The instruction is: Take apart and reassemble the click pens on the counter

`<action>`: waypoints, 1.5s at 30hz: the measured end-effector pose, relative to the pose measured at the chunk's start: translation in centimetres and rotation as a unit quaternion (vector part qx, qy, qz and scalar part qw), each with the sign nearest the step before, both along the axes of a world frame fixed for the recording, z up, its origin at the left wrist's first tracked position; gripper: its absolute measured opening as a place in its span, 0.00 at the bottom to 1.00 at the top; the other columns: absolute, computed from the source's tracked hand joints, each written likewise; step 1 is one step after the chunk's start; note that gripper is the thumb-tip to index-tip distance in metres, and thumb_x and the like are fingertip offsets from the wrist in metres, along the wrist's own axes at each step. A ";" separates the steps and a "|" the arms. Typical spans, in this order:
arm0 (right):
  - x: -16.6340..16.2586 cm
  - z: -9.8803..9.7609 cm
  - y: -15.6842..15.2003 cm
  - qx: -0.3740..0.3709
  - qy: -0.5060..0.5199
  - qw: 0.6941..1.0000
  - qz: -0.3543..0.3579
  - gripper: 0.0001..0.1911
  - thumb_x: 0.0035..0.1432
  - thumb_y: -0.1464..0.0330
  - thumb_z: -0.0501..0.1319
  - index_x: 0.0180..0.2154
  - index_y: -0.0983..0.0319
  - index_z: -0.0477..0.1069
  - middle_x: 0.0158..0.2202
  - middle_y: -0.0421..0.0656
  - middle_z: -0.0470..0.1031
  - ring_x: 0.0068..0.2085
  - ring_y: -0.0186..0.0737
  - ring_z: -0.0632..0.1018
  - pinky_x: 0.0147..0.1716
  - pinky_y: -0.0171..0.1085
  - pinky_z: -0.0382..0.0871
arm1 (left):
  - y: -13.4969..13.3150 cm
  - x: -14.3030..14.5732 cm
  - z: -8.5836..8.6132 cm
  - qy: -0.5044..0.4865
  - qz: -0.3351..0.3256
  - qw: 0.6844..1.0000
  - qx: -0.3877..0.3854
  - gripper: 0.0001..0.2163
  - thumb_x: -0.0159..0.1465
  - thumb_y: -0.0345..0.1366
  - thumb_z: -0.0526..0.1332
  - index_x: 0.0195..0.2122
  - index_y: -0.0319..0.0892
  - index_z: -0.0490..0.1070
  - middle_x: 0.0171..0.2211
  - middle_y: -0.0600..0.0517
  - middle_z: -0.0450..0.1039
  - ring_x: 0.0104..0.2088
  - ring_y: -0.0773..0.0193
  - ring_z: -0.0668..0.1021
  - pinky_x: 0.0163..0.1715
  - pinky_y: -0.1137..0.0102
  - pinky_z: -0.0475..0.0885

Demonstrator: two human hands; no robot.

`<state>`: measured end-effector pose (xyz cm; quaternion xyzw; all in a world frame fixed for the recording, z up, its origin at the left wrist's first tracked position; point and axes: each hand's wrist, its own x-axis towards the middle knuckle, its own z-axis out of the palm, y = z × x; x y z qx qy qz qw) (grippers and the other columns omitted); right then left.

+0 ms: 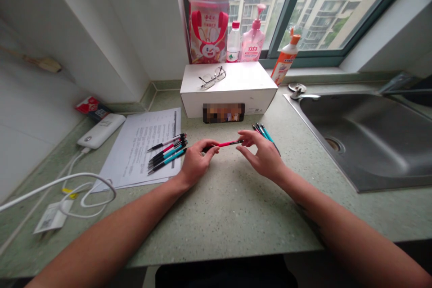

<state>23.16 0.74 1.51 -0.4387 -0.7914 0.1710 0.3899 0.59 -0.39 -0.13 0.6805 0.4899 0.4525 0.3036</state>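
A red pen (pixel 230 143) with dark ends is held level above the counter. My left hand (pixel 198 158) pinches its left end between thumb and fingers. At the other end, my right hand (pixel 261 153) has its thumb and fingers apart around the pen's tip; whether a finger touches it is unclear. Left of my left hand, several pens (pixel 167 155) in teal, red, black and pale colours lie on printed paper sheets (pixel 130 144). More pens (pixel 266 132), some of them teal, lie just behind my right hand, which partly hides them.
A white box (pixel 232 78) bears eyeglasses (pixel 213 77), with a phone (pixel 223 113) leaning on its front. A power bank (pixel 101 131), white cable (pixel 81 177) and plug (pixel 54 217) lie left. Right is a steel sink (pixel 357 144). Bottles (pixel 252 45) stand behind the box.
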 end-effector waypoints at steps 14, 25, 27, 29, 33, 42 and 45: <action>0.5 -0.2 0.6 -0.059 -0.002 0.998 -0.024 0.09 0.67 0.64 0.58 0.42 0.60 0.75 0.35 0.45 0.80 0.35 0.42 0.80 0.35 0.40 0.72 | -0.1 -0.2 -0.4 0.007 -0.007 1.000 0.021 0.06 0.63 0.34 0.69 0.40 0.42 0.78 0.38 0.49 0.82 0.38 0.60 0.82 0.43 0.65 0.78; 1.0 0.0 1.0 -0.115 -0.078 0.990 0.003 0.14 0.69 0.61 0.53 0.40 0.60 0.73 0.34 0.44 0.79 0.33 0.40 0.77 0.32 0.37 0.66 | 0.1 -0.5 -0.6 0.060 -0.020 0.997 0.048 0.05 0.63 0.33 0.69 0.40 0.42 0.79 0.37 0.50 0.83 0.37 0.60 0.83 0.41 0.66 0.77; 1.0 0.0 1.1 -0.117 -0.084 0.990 0.012 0.17 0.70 0.59 0.51 0.35 0.60 0.72 0.31 0.44 0.78 0.31 0.39 0.76 0.31 0.37 0.64 | 0.1 -0.6 -0.7 0.068 -0.020 0.996 0.059 0.05 0.63 0.33 0.69 0.40 0.42 0.79 0.37 0.50 0.83 0.37 0.60 0.83 0.41 0.66 0.77; 0.9 0.0 1.1 -0.123 -0.079 0.989 0.018 0.20 0.71 0.58 0.50 0.31 0.60 0.71 0.29 0.43 0.76 0.29 0.38 0.74 0.30 0.36 0.63 | 0.2 -0.7 -0.7 0.076 -0.021 0.994 0.069 0.05 0.63 0.33 0.69 0.40 0.42 0.79 0.37 0.50 0.83 0.37 0.60 0.83 0.41 0.66 0.77; 0.5 -0.1 0.9 -0.146 -0.044 0.988 0.008 0.23 0.70 0.57 0.50 0.27 0.60 0.70 0.24 0.41 0.73 0.26 0.36 0.72 0.28 0.36 0.63 | 0.2 -0.6 -0.6 0.077 -0.026 0.994 0.072 0.04 0.63 0.33 0.69 0.40 0.43 0.79 0.37 0.51 0.82 0.37 0.61 0.83 0.40 0.66 0.77; -0.8 -1.0 0.2 -0.187 0.169 0.968 -0.021 0.22 0.65 0.57 0.59 0.56 0.62 0.71 0.42 0.48 0.79 0.36 0.40 0.80 0.29 0.38 0.77 | -0.3 0.2 -0.1 0.023 0.021 0.999 0.011 0.04 0.65 0.34 0.67 0.39 0.41 0.78 0.35 0.51 0.82 0.36 0.62 0.82 0.38 0.69 0.75; -1.1 -1.0 -0.1 -0.170 0.148 0.974 -0.014 0.24 0.67 0.60 0.57 0.61 0.62 0.68 0.45 0.49 0.78 0.37 0.40 0.80 0.32 0.41 0.78 | -0.3 0.1 0.0 0.010 0.024 1.000 -0.003 0.04 0.65 0.34 0.66 0.40 0.41 0.78 0.35 0.51 0.82 0.36 0.62 0.83 0.38 0.69 0.75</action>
